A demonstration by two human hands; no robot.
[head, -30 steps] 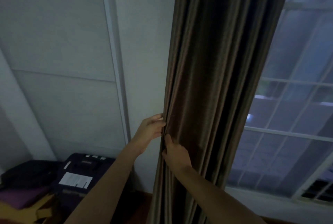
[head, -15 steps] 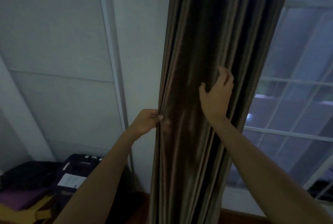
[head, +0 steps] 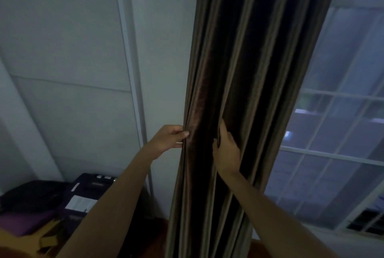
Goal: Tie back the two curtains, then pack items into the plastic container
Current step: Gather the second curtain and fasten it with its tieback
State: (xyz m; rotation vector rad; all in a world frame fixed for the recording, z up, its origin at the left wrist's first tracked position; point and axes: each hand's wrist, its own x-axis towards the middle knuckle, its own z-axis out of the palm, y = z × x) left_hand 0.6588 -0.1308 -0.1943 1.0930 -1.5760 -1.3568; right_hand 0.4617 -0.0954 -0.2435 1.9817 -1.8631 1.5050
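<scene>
A dark brown pleated curtain (head: 255,50) hangs gathered in a thick column down the middle of the view, between a white wall and a window. My left hand (head: 169,138) pinches the curtain's left edge at about mid-height. My right hand (head: 226,149) lies on the front of the curtain, its fingers tucked into a fold and mostly hidden by cloth. No tie-back and no plastic container show in this view.
A paned window (head: 336,133) with a white sill fills the right side. At the lower left lie a dark bag (head: 31,195), a dark device with a white sheet (head: 80,202) on it, and purple cloth (head: 18,221). Wooden floor shows under the curtain.
My right hand has come down and to the left from high on the curtain's right side into a fold near the middle. My left hand keeps its pinch on the left edge.
</scene>
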